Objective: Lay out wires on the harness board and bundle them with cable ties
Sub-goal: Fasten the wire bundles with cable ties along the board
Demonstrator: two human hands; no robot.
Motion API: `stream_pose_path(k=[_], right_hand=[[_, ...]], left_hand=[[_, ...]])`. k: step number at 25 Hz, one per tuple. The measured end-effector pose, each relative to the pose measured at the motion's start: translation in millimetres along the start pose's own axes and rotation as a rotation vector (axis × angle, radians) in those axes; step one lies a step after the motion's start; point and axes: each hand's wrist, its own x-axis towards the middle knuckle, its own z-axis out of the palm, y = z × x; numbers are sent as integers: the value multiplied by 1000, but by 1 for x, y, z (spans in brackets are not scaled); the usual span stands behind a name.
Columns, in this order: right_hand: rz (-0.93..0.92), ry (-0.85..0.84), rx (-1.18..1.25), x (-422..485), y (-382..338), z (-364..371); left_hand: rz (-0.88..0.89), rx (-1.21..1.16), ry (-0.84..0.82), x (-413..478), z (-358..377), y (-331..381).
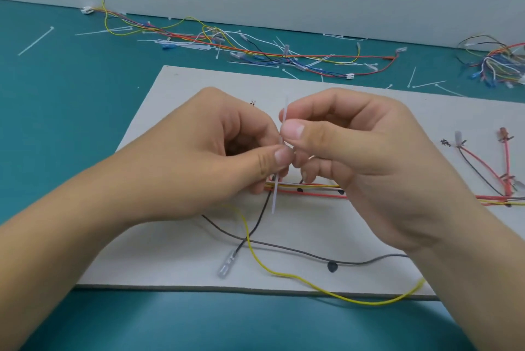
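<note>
The grey harness board (181,262) lies flat on a teal mat (56,123) and carries the laid-out wires; a run of red and yellow wires (318,190) crosses its middle from under the hands toward the right edge, where red branches (483,166) turn up toward terminals; a grey wire (284,247) curves across the near part of the board past a black dot mark (332,266); a yellow wire (284,274) loops over it and hangs past the near edge; a black wire ends in a clear terminal (225,267) near the front; the white cable tie (275,197) stands nearly upright over the red and yellow run, its lower end touching or just above the board, its upper tip showing above the fingers; the left hand (204,157) is curled, thumb pressed against the tie's middle with the fingers folded behind it; the right hand (369,151) pinches the tie just above, between thumb and forefinger, its other fingers curled down toward the wires; whether the tie already circles the run is hidden by the fingers; behind the board, loose wires (255,49) and spare ties (35,41) lie scattered on the mat, with another tangle (497,66) at far right
</note>
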Motion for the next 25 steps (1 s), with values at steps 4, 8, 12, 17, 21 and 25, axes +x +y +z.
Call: stream_pose_path(k=[4,8,12,17,21,25], right_hand=[[34,18,-37,2,5,0],[73,34,-42,5,7,-1],[68,22,9,6,5,-4],[64,-14,50,6,5,-5],[69,-30,61,7,6,-6],[72,-39,54,8,7,-7]], left_hand=[[-11,62,-7,0,2,1],[-33,87,-6,1,2,1],[-41,94,-33,0,3,1],[-10,125,-34,-2,2,4],[-8,124,-42,-3,2,5],[-7,124,-24,-2,2,5]])
